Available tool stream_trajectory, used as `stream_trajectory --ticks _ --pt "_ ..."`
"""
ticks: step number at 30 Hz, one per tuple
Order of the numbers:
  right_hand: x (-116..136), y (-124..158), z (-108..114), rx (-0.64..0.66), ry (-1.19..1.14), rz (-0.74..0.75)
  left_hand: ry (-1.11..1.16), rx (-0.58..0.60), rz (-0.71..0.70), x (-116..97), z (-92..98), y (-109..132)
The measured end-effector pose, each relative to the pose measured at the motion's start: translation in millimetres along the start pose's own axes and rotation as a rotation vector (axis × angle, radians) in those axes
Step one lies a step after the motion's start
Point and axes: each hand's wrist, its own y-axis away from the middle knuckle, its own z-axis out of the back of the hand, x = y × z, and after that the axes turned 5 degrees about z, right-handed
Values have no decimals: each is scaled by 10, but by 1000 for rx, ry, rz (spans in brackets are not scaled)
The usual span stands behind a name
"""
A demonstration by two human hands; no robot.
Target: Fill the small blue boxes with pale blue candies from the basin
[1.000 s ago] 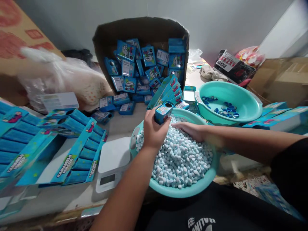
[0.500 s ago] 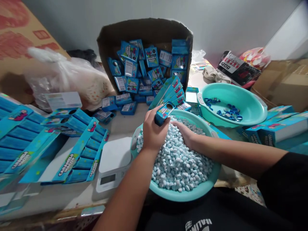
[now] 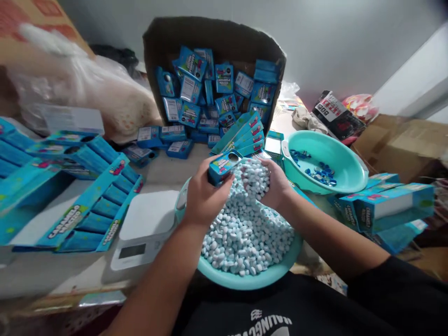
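My left hand [image 3: 206,196] grips a small blue candy box [image 3: 221,167] with a round hole in its top face. Just right of it, my right hand [image 3: 276,184] cups a heap of pale blue and white candies [image 3: 256,176], its fingers partly hidden by them. Both hands are over a turquoise basin [image 3: 245,281], which is filled with loose candies [image 3: 241,242] of the same kind. Close behind the hands stands a fan of blue display cartons [image 3: 241,133].
Left of the basin lies a white kitchen scale [image 3: 149,217], beside display trays [image 3: 87,210] of blue boxes. An open cardboard box [image 3: 213,35] with many small candy boxes stands behind. A second turquoise basin [image 3: 343,149] holds blue caps; more cartons [image 3: 395,200] lie at right.
My right hand has risen out of the candy pile with a handful, nearer the box. The box in my left hand is slightly turned. The whole view has shifted a little.
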Motion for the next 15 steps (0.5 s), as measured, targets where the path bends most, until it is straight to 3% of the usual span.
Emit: stream_trajectory --ticks 5,11,15 --pt "112 95 -19 -80 -128 57 74 53 41 24 2 -7" --pt "347 274 -328 -257 -348 6 133 192 -78 56 23 6" --pt "431 288 -439 -238 -329 86 164 251 -90 66 42 2"
